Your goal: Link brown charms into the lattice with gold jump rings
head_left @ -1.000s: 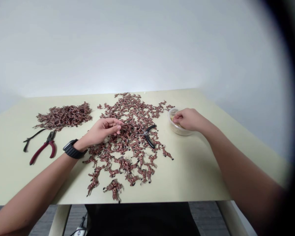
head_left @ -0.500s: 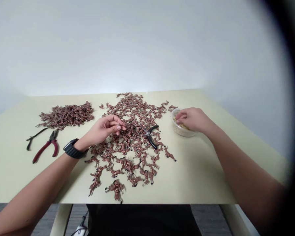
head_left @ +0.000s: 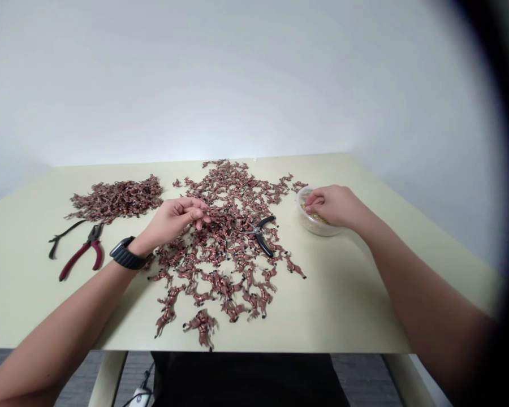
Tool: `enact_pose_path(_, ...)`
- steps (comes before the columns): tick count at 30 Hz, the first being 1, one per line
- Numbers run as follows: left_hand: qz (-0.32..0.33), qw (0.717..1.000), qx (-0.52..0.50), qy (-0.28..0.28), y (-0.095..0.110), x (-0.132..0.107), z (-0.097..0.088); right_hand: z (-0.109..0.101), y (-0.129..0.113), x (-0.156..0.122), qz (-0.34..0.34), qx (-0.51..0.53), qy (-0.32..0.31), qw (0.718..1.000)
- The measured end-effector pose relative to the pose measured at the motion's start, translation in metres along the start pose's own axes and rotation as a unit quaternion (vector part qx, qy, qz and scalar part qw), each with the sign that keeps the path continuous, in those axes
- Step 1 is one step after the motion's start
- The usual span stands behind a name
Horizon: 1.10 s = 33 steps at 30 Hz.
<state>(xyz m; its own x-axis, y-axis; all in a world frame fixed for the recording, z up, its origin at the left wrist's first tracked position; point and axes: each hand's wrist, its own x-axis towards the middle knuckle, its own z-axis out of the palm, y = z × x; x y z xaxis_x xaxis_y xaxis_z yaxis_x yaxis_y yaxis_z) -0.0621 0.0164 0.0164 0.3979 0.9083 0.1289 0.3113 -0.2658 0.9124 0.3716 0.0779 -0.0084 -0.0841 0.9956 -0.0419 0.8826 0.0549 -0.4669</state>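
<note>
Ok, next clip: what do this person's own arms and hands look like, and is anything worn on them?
Neither the left forearm nor the right forearm has a sleeve, and the left hand and right hand are ungloved. A black watch with a chunky, segmented band sits on the left wrist; nothing shows on the right wrist.

Between the left hand (head_left: 173, 220) and the right hand (head_left: 333, 206), a spread of horse figurines (head_left: 224, 265) and black-handled pliers (head_left: 261, 234) lie in the way. Beyond the left hand sit a figurine heap (head_left: 119, 199) and red-handled pliers (head_left: 82, 254); a plastic tub (head_left: 314, 223) blocks ahead of the right hand, with free room on the tabletop (head_left: 343, 305) below it
</note>
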Motion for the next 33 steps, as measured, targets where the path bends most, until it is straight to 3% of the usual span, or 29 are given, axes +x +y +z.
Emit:
enact_pose_path(9, 0.020, 0.999, 0.029, -0.004, 0.010, -0.002, 0.009, 0.000, -0.003, -0.002, 0.008, 0.039, 0.055, 0.998)
enact_pose_path(14, -0.034, 0.996, -0.080, -0.001, 0.020, -0.005, 0.023, 0.001, -0.006, -0.006, 0.004, 0.170, 0.090, 0.981)
enact_pose_path(25, -0.073, 0.994, -0.084, 0.001, 0.017, -0.011, 0.039, -0.002, -0.006, -0.005, 0.037, 0.280, 0.096, 0.955)
enact_pose_path(29, -0.008, 1.000, 0.014, 0.024, 0.023, -0.015, 0.049, -0.011, -0.029, -0.023, 0.015, 0.385, 0.082, 0.919)
enact_pose_path(33, 0.117, 0.978, 0.167, 0.052, 0.031, -0.025, 0.070, -0.007, -0.065, -0.049, -0.040, 0.513, -0.050, 0.856)
